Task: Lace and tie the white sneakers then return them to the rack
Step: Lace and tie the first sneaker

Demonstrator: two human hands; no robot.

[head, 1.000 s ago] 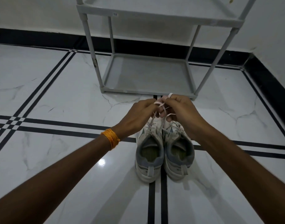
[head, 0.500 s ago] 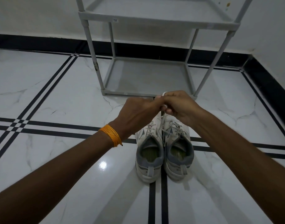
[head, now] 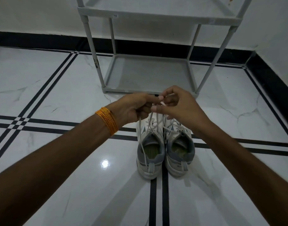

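Note:
Two white and grey sneakers stand side by side on the floor, heels toward me: the left sneaker [head: 149,154] and the right sneaker [head: 180,152]. Above their toes my left hand [head: 133,108] and my right hand [head: 180,108] meet and pinch the white lace [head: 149,123] of the left sneaker. The lace strands run taut from the fingers down to the eyelets. One loose end hangs over the left sneaker's opening. The right sneaker's lace lies across its tongue. An orange thread band circles my left wrist.
A grey shoe rack [head: 149,74] stands just beyond the sneakers against the wall, with a bare bottom shelf and an upper shelf [head: 156,15]. The floor is glossy white marble with black inlay lines. A black skirting runs along the walls, and a corner lies at right.
Both hands have lifted slightly and spread apart, pulling the lace strands up taut. The loop that stuck up above the fingers is gone. The view has tilted down a little.

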